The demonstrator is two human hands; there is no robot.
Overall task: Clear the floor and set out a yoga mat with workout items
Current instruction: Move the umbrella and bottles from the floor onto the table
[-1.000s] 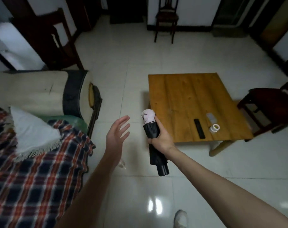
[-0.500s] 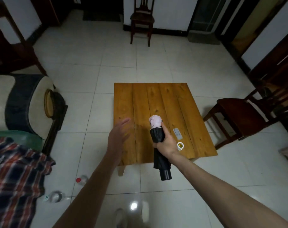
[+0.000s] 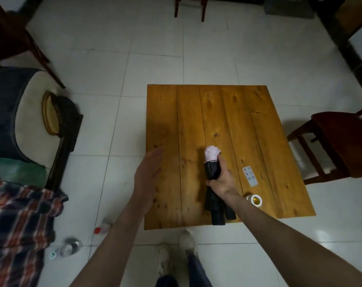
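My right hand [image 3: 220, 183] is shut on a folded black umbrella [image 3: 214, 177] with a pink end, holding it low over the near part of the low wooden table [image 3: 217, 112]. The umbrella's black handle end pokes past the table's near edge. My left hand [image 3: 148, 172] hovers flat with fingers apart over the table's left edge, holding nothing. No yoga mat is in view.
On the table lie a small white remote [image 3: 250, 176] and a tape roll [image 3: 255, 199]. Bottles [image 3: 100, 229] and a metal cup [image 3: 71, 246] lie on the tiled floor at left. A plaid blanket [image 3: 18, 224], a sofa [image 3: 29, 114] and wooden chairs [image 3: 339, 141] surround the table.
I have stepped up to the table. My right hand has carried the umbrella from beside the table to over its near part, and my left hand now reaches over the table's left edge.
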